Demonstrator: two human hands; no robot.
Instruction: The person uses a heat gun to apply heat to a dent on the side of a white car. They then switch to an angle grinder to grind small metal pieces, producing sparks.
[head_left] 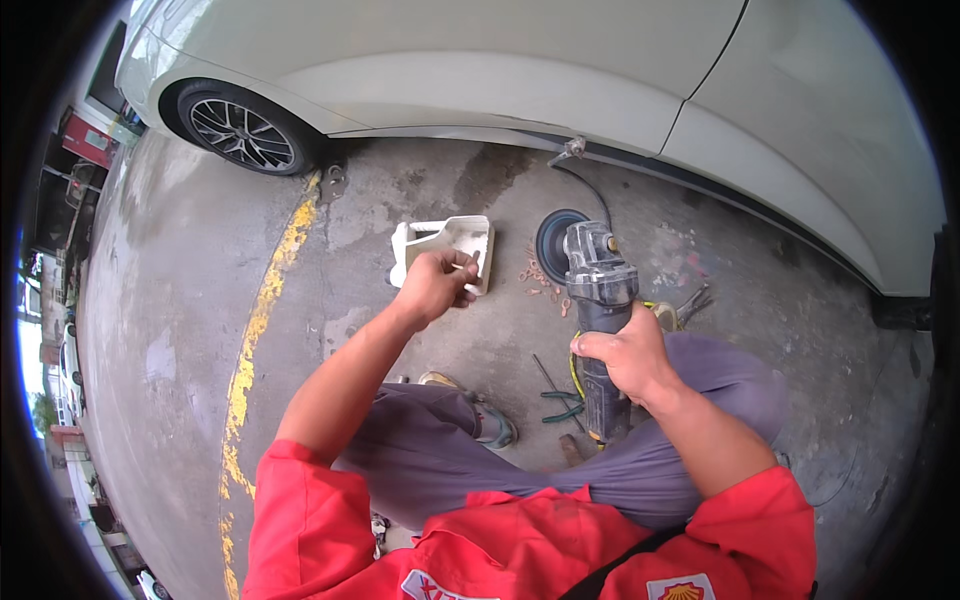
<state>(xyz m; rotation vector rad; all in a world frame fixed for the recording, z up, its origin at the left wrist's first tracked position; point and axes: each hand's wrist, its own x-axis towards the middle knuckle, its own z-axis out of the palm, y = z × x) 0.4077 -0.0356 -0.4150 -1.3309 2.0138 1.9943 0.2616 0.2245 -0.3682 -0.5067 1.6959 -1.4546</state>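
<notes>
My right hand [632, 352] is wrapped round the body of a dusty grey-black angle grinder [598, 270], thumb across its barrel. The grinder's dark round disc [556, 246] faces left, toward a cut-open white plastic jug [470, 236] on the concrete. Over the jug's near edge hangs my left hand [438, 286], fingers curled together and their tips dark. Whatever they pinch is too small to make out. Several small copper-coloured rings [540, 284] lie scattered between the jug and the disc.
A pale car [480, 90] stretches across the far side, its wheel [242, 132] at far left. A clamp [572, 148] with a dark cable sits by the sill. Green-handled pliers [566, 406] lie between my legs. A worn yellow line [258, 340] crosses the floor at left.
</notes>
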